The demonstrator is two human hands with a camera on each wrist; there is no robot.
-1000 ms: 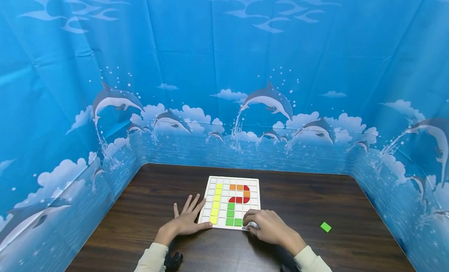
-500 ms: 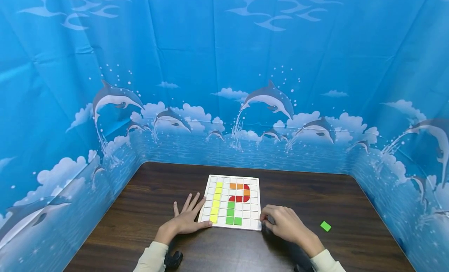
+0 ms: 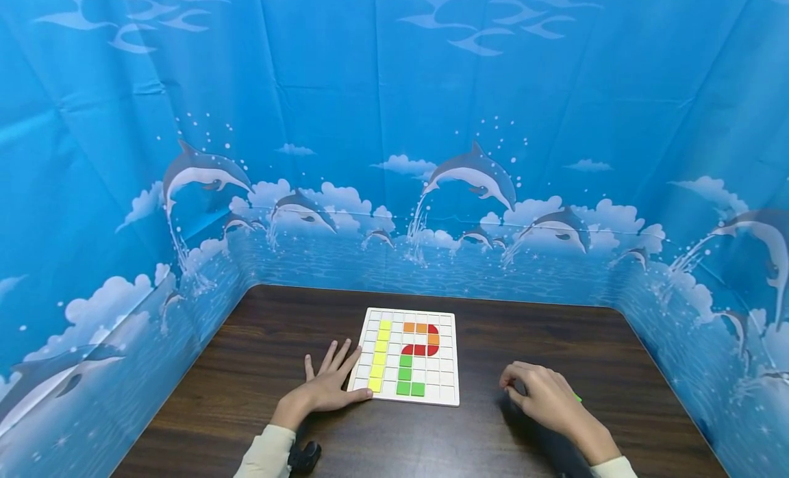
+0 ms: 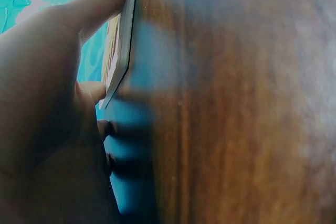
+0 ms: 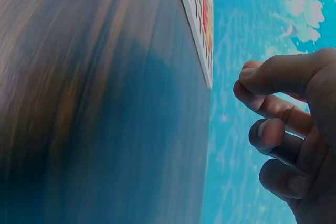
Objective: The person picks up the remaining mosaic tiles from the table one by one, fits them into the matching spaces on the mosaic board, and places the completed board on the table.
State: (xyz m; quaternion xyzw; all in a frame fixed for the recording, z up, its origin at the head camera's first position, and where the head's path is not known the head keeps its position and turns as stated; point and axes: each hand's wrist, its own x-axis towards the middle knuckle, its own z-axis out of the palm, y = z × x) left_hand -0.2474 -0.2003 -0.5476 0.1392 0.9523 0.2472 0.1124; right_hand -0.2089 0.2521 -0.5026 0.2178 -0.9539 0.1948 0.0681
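Observation:
My left hand (image 3: 323, 389) lies spread at the lower left corner of a white grid board (image 3: 446, 379), thumb and a fingertip touching its edges. The thumb shows at the board's edge (image 4: 126, 35) in the left wrist view. On the board are a column of yellow tiles (image 3: 379, 360), a hook of orange tiles (image 3: 409, 327) and red tiles (image 3: 420, 350), and several green tiles (image 3: 404, 374) below. My right hand (image 3: 545, 396) hovers right of the board, fingers loosely curled (image 5: 286, 111), nothing seen between them. It mostly hides a loose green tile (image 3: 578, 398).
The dark wooden table (image 3: 296, 313) has bare surface left of the board and at the far right. A blue dolphin-print curtain (image 3: 394, 190) encloses its back and sides. A black wrist strap (image 3: 305, 457) sits at my left wrist.
My right hand has left the board's lower right corner and moved right, now covering most of the loose green tile. My left hand and the board's tiles have stayed put.

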